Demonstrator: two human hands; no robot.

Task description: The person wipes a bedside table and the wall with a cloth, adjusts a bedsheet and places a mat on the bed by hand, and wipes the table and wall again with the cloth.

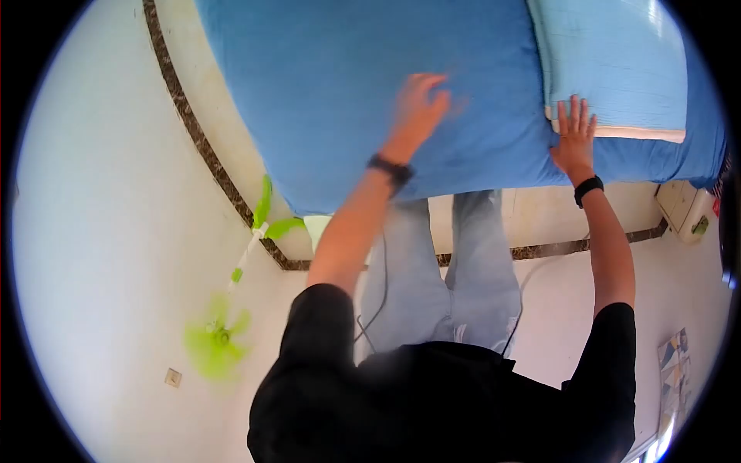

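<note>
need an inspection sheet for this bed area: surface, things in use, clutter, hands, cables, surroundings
surface: blue sheet, creased toward the right
things in use: folded light-blue quilt, pale edge toward the person
clutter: small green item at the pale cabinet, unclear what
left hand: motion-blurred, over the sheet, nothing seen in it
right hand: fingers extended over the quilt's near edge
cables: dark cable by the legs, ends unclear
surroundings: green-and-white fan, blades blurred, probably spinning
</note>
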